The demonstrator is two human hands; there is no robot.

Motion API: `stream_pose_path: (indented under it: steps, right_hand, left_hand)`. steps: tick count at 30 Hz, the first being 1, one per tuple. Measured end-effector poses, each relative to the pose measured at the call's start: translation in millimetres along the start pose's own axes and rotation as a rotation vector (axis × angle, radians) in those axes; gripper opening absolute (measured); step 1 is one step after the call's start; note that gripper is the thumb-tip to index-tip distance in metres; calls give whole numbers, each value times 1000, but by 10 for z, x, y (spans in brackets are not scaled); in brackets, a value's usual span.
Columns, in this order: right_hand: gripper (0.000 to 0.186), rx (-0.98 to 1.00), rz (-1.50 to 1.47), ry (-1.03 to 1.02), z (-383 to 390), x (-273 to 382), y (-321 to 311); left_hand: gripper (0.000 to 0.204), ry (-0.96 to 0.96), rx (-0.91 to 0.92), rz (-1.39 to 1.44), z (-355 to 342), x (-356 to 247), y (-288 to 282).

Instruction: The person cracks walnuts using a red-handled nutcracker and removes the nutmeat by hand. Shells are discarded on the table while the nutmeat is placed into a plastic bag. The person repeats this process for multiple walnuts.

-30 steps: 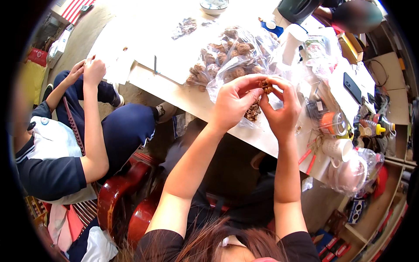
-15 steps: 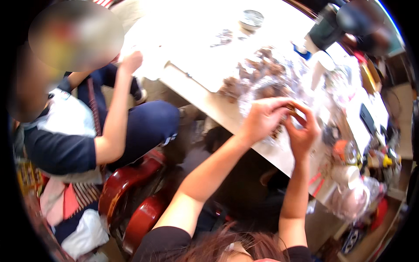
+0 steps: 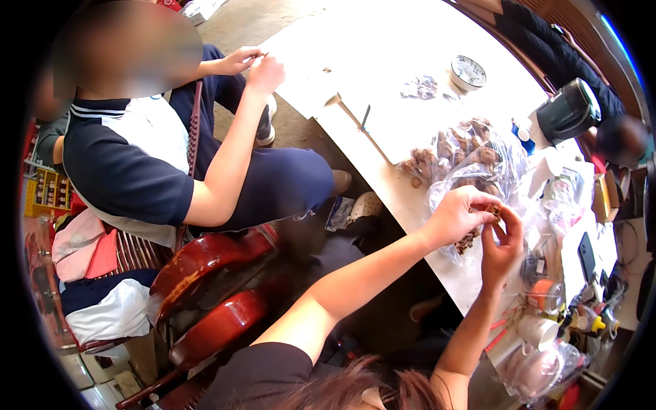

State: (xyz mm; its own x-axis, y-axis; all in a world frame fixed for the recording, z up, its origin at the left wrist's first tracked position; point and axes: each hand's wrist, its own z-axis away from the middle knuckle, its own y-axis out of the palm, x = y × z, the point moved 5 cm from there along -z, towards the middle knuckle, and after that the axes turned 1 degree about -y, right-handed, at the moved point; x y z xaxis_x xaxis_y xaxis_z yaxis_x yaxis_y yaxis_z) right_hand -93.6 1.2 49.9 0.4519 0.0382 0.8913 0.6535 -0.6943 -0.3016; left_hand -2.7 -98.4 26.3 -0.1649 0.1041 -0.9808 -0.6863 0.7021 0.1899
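Above the near edge of the white table, my left hand (image 3: 456, 217) and my right hand (image 3: 504, 247) meet at the fingertips. Both pinch a small brown piece (image 3: 495, 211), too small and covered to name its kind. Beneath them lies a heap of dark brown bits (image 3: 468, 240), partly hidden by my left hand. Just beyond my hands, a clear plastic bag (image 3: 447, 186) lies spread out. Brown, knobbly lumps (image 3: 471, 147) are piled in and around it.
On the table (image 3: 307, 82) stand a patterned bowl (image 3: 469, 72), a dark kettle (image 3: 568, 113) and a white mug (image 3: 537, 331); a phone (image 3: 587, 257) lies at right. A seated person (image 3: 130, 160) works at left. Red wooden chairs (image 3: 212, 270) stand nearby, one holding clothes (image 3: 109, 307).
The view has swung, so the table and my hands appear farther right and lower, and sharper. My fingertips stay together around the brown piece. The seated person's two hands now show together.
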Motion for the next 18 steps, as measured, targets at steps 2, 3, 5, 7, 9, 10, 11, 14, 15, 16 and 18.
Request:
stream_pose_path:
  steps: [2, 3, 5, 7, 9, 10, 11, 14, 15, 16, 18]
  right_hand:
    - [34, 34, -5, 32, -8, -19, 20]
    - [34, 45, -39, 42, -11, -43, 6]
    - [34, 54, -103, 67, -15, -75, -46]
    - [33, 67, -64, 72, -18, -37, -80]
    - [34, 51, -34, 56, -14, 8, -84]
    - [34, 27, -37, 41, -15, 9, -79]
    - [35, 12, -47, 22, -15, 25, -48]
    - [36, -27, -57, 17, -3, 39, -67]
    - [36, -33, -47, -13, -16, 71, -71]
    - [35, -34, -63, -9, -18, 67, -91]
    - [34, -28, -100, 12, -15, 33, -116]
  left_hand:
    - [28, 72, -14, -152, -9, -43, -38]
    - [29, 4, 5, -79, -18, -42, -36]
    - [30, -138, 55, 66, -30, -77, -9]
    - [34, -12, 62, -8, -57, -67, -13]
    - [36, -20, 82, -4, -66, -30, -21]
    - [37, -11, 76, -18, -56, -43, -16]
    - [38, 0, 60, -38, -34, -87, -35]
    - [40, -19, 46, 44, -23, -94, 10]
    - [40, -23, 42, 38, -23, -110, 11]
    - [39, -26, 57, 33, -20, -125, 29]
    - [36, -28, 79, 43, 0, -142, 46]
